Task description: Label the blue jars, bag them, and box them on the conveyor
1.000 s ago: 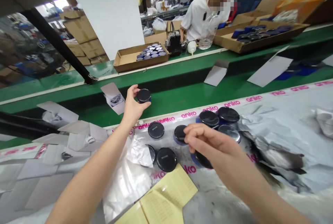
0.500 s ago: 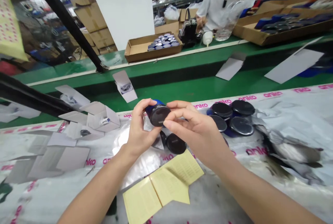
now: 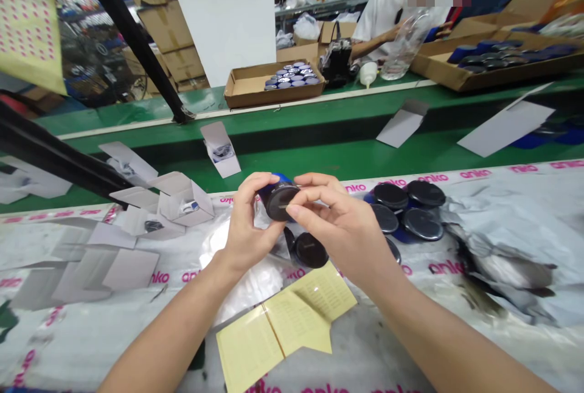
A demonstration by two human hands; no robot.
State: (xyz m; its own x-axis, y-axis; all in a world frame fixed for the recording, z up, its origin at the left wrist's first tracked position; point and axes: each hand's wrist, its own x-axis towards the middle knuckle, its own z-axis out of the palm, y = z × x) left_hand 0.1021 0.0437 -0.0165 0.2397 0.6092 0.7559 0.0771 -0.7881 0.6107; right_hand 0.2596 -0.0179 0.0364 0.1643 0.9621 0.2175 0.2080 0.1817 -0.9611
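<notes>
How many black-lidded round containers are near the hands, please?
8 containers: one held by the left hand and right hand, four to the right, one partly behind the right hand, two below. More may hide.

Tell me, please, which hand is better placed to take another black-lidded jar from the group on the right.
Probably the right hand: it is next to the black-lidded jars, while the left hand is further away. Both hands are holding the blue-bodied jar, so either would first have to let go.

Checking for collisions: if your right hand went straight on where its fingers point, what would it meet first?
The black-lidded blue jar, right under its fingertips; the left hand lies beyond it, depth unclear.
</notes>
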